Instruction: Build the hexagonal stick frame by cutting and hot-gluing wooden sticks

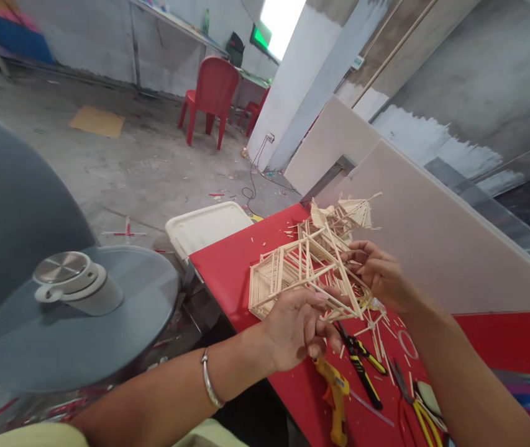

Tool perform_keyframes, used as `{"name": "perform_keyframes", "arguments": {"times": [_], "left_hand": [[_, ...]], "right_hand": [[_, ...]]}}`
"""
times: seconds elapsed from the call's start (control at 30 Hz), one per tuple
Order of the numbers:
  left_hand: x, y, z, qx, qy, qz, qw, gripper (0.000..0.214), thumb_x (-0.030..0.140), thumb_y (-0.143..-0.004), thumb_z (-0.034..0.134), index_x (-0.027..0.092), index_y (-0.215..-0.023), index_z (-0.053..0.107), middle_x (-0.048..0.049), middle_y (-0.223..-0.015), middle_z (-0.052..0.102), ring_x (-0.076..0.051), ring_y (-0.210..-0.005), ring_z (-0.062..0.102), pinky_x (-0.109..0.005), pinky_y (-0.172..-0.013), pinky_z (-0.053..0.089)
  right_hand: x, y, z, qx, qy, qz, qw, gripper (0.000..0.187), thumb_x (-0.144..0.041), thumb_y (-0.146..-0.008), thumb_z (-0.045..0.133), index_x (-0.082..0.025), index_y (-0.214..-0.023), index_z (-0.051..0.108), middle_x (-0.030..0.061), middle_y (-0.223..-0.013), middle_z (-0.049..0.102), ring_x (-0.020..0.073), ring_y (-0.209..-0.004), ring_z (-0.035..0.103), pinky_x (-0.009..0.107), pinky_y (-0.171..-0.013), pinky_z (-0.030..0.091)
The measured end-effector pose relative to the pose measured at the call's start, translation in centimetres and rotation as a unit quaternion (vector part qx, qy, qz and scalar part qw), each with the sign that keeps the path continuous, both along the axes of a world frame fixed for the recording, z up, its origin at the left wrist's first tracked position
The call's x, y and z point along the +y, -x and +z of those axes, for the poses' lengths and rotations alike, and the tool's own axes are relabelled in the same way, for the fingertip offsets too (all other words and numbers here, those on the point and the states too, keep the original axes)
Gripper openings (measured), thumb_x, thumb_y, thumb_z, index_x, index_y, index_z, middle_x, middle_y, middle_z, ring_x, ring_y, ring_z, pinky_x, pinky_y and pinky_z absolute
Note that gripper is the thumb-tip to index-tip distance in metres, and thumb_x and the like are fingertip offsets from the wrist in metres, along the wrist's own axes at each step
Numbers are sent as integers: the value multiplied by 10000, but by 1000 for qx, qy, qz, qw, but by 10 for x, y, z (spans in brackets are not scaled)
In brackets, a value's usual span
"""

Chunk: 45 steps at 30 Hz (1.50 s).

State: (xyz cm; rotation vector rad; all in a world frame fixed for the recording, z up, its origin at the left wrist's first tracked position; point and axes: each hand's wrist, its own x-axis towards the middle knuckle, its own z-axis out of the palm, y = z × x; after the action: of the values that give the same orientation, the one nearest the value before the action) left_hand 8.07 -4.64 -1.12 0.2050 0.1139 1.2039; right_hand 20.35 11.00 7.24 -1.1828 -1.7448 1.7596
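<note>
On the red table sits a small house-like frame (pixel 287 267) built of thin pale wooden sticks, tilted in my view. My left hand (pixel 297 329) is at its near side, thumb and forefinger closed on the lower sticks and the other fingers curled. Across from it, my right hand (pixel 381 273) pinches the frame's right side; some fingertips are hidden behind sticks. A yellow glue gun (pixel 335 397) lies just below my left hand. Beside it are black-and-yellow pliers (pixel 360 360). Another stick structure (pixel 339 217) stands behind the frame.
Loose sticks and a second pair of pliers (pixel 409 397) lie at the table's right. A white board (pixel 432 236) rises along the far side. To the left, a grey round stool (pixel 148 304) holds a lidded cup (pixel 92 292). A red chair (pixel 215 87) stands farther back.
</note>
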Motion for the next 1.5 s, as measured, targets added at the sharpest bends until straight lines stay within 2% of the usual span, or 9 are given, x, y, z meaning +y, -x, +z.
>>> {"name": "perform_keyframes", "arguments": {"times": [0.23, 0.5, 0.67, 0.8, 0.9, 1.1, 1.33, 1.5], "left_hand": [[0, 1, 0, 8, 5, 2, 1000, 434, 297, -732, 538, 160, -1134, 625, -36, -792, 643, -138, -486, 630, -174, -282, 283], [-1, 3, 5, 22, 27, 7, 999, 439, 287, -750, 530, 151, -1161, 602, -28, -718, 627, -139, -487, 618, -157, -283, 286], [-2, 7, 13, 43, 34, 19, 998, 345, 263, -751, 530, 146, -1064, 619, -18, -641, 590, -134, -454, 591, -148, -272, 274], [-2, 8, 13, 52, 31, 33, 998, 302, 276, -757, 542, 145, -1019, 616, -47, -773, 640, -133, -484, 601, -144, -276, 294], [-2, 9, 13, 59, 40, 40, 997, 326, 270, -782, 527, 156, -1083, 582, -66, -874, 661, -134, -498, 604, -146, -278, 304], [-3, 11, 20, 69, 56, 36, 995, 365, 256, -809, 501, 154, -1159, 522, -83, -888, 663, -131, -506, 596, -141, -280, 311], [-6, 13, 22, 72, 41, 32, 996, 375, 251, -876, 407, 150, -1232, 469, -34, -681, 581, -149, -530, 602, -137, -298, 331], [-10, 15, 22, 80, 30, 51, 995, 459, 269, -886, 395, 199, -1339, 414, -70, -826, 614, -138, -538, 591, -140, -307, 333]], "right_hand": [[-2, 0, 1, 5, -1, 0, 1000, 441, -75, -500, 539, -247, -907, 543, -23, -827, 626, 121, -687, 574, 291, -673, 491], [-1, 4, 1, 17, -5, 13, 1000, 428, -84, -516, 528, -235, -916, 525, -23, -815, 613, 127, -686, 563, 326, -698, 501], [-2, 7, 3, 34, 9, 26, 999, 416, -73, -528, 519, -231, -913, 516, -28, -824, 606, 133, -716, 581, 356, -759, 507], [2, 7, 1, 36, 5, 27, 999, 430, -74, -531, 515, -229, -932, 512, -21, -839, 602, 142, -739, 591, 356, -753, 507], [6, 6, -2, 35, 0, 32, 999, 432, -79, -535, 504, -229, -940, 505, -15, -844, 591, 138, -725, 578, 362, -741, 510], [12, 7, -8, 44, -2, 49, 998, 428, -88, -533, 492, -235, -936, 495, -7, -884, 561, 144, -722, 578, 384, -718, 526], [10, 10, -5, 44, 1, 58, 997, 418, -98, -534, 537, -229, -928, 486, 1, -862, 564, 143, -685, 588, 391, -714, 539], [7, 13, 0, 56, 4, 52, 997, 409, -91, -538, 603, -228, -907, 493, 1, -802, 581, 150, -675, 577, 347, -646, 532]]}}
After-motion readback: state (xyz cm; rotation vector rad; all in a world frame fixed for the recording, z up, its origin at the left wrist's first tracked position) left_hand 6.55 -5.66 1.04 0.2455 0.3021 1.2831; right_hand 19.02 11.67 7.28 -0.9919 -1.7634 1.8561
